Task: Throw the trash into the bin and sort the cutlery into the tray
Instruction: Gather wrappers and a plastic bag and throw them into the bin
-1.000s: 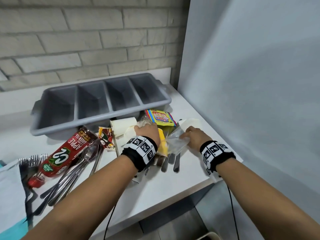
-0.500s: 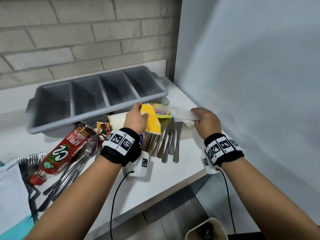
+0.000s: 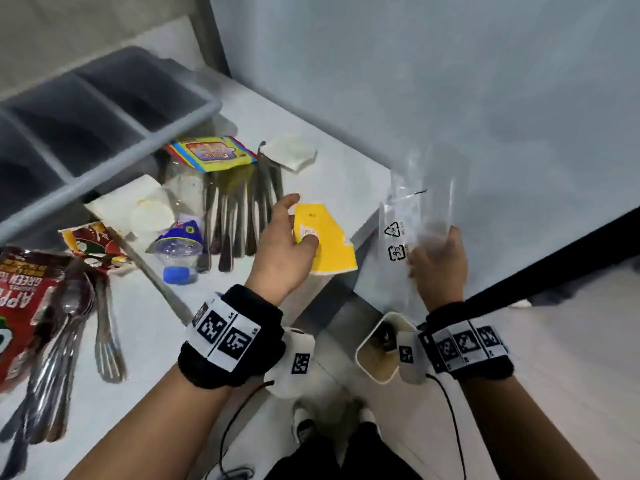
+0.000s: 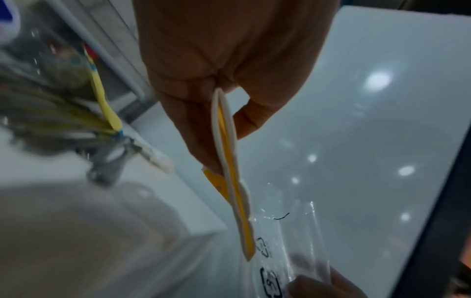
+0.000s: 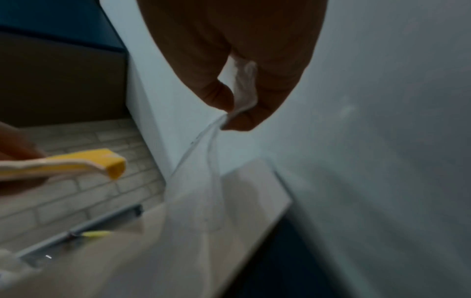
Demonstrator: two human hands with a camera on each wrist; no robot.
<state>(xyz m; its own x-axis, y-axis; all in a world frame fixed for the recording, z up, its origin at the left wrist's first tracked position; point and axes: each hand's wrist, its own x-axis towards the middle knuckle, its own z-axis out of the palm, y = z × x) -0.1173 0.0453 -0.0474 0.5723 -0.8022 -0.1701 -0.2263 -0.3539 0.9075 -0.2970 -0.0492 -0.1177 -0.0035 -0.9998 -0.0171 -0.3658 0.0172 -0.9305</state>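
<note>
Both hands pinch trash above the bin (image 3: 375, 355): left hand (image 3: 280, 251) a yellow wrapper (image 3: 329, 240), right hand (image 3: 437, 265) a clear bag (image 3: 415, 216); best released directly over its mouth.

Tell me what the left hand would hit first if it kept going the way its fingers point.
Judging loosely, the left hand, pinching the yellow carton, points toward the grey wall. Nothing else shows in that line; depth is unclear.
</note>
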